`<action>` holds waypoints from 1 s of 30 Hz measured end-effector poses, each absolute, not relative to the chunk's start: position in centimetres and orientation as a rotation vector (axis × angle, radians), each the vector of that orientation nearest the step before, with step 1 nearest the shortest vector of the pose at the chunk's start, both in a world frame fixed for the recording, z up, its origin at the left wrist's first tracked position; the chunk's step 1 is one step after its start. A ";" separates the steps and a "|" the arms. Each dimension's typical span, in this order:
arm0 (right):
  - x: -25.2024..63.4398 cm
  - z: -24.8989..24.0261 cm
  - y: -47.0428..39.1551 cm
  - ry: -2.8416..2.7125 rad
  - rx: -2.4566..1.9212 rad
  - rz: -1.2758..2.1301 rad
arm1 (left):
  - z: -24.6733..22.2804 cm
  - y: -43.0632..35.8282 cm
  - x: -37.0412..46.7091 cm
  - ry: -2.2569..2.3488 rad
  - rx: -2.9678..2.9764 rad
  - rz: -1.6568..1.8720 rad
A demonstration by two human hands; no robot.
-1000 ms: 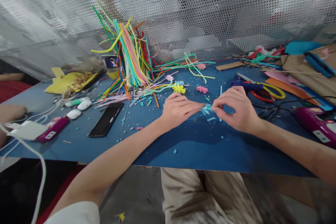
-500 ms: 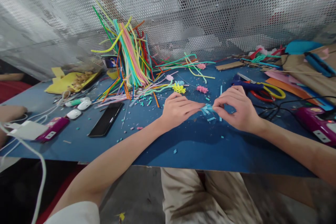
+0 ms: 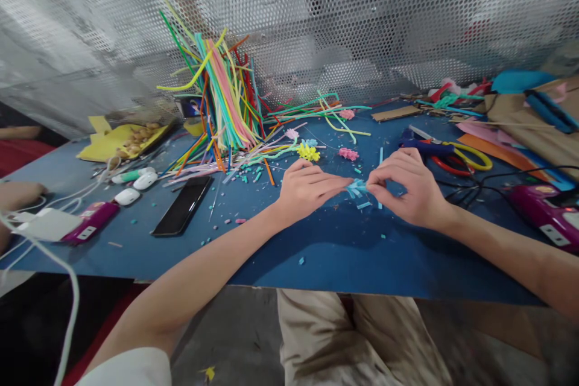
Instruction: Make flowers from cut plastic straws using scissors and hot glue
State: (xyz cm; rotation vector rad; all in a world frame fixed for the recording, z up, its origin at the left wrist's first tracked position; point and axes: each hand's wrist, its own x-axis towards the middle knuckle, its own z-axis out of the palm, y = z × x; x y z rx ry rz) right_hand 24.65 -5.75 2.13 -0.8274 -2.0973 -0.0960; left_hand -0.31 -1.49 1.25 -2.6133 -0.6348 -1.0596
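My left hand [image 3: 306,190] is closed, its fingers straight and pressed together, with the tips at the left end of a light-blue cluster of short strips [image 3: 357,188]. On the cluster's other end, my right hand [image 3: 404,186] pinches with thumb and index finger curled into a ring. The cluster is small, and its exact make cannot be told. Just under it lie loose light-blue strips [image 3: 363,205]. Beyond my left hand sit a yellow bumpy piece [image 3: 309,152] and a pink bumpy piece [image 3: 348,154].
A tall bundle of coloured sticks [image 3: 226,96] stands at the back left. A black phone [image 3: 183,206] lies left of my forearm. Scissors with red and yellow handles [image 3: 470,157] and a purple power strip [image 3: 545,208] are at right. Another person's hand [image 3: 20,195] rests far left.
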 end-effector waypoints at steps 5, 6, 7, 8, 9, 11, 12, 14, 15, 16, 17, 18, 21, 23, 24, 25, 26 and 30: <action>24.6 2.2 -5.8 -2.087 -0.811 -0.189 | 1.3 -1.5 -0.3 -0.607 -2.601 -1.100; 24.6 2.2 -5.8 -2.085 -0.802 -0.226 | 1.3 -1.5 -0.3 -0.609 -2.602 -1.099; 24.6 2.2 -5.8 -2.081 -0.795 -0.264 | 1.4 -1.5 -0.3 -0.612 -2.603 -1.096; 24.5 2.2 -5.8 -2.074 -0.787 -0.300 | 1.4 -1.5 -0.2 -0.613 -2.603 -1.094; 24.5 2.3 -5.9 -2.065 -0.778 -0.331 | 1.5 -1.5 -0.2 -0.610 -2.603 -1.093; 24.5 2.4 -5.9 -2.040 -0.770 -0.381 | 1.6 -1.5 -0.2 -0.593 -2.597 -1.104; 24.5 2.4 -6.0 -2.031 -0.770 -0.395 | 1.6 -1.5 -0.2 -0.585 -2.595 -1.109; 24.5 2.6 -6.1 -2.026 -0.776 -0.405 | 1.6 -1.6 -0.2 -0.581 -2.594 -1.115; 24.5 2.6 -6.1 -2.030 -0.780 -0.408 | 1.6 -1.6 -0.2 -0.587 -2.596 -1.111; 24.5 2.6 -6.1 -2.036 -0.780 -0.412 | 1.6 -1.6 -0.2 -0.592 -2.600 -1.102; 24.5 2.7 -6.1 -2.040 -0.777 -0.419 | 1.6 -1.6 -0.2 -0.598 -2.603 -1.091; 24.5 2.7 -6.2 -2.041 -0.775 -0.426 | 1.6 -1.6 -0.2 -0.603 -2.606 -1.082; 24.5 2.6 -6.2 -2.036 -0.785 -0.447 | 1.6 -1.6 -0.2 -0.590 -2.603 -1.093; 24.4 2.6 -6.2 -2.034 -0.798 -0.456 | 1.7 -1.5 -0.2 -0.567 -2.593 -1.123; 24.4 2.6 -6.1 -2.035 -0.803 -0.456 | 1.7 -1.5 -0.2 -0.559 -2.590 -1.130; 24.4 2.6 -6.1 -2.036 -0.806 -0.455 | 1.6 -1.5 -0.2 -0.557 -2.588 -1.131; 24.4 2.6 -6.1 -2.038 -0.810 -0.449 | 1.6 -1.5 -0.2 -0.558 -2.588 -1.128; 24.3 2.6 -6.2 -2.040 -0.825 -0.435 | 1.5 -1.5 -0.3 -0.570 -2.592 -1.098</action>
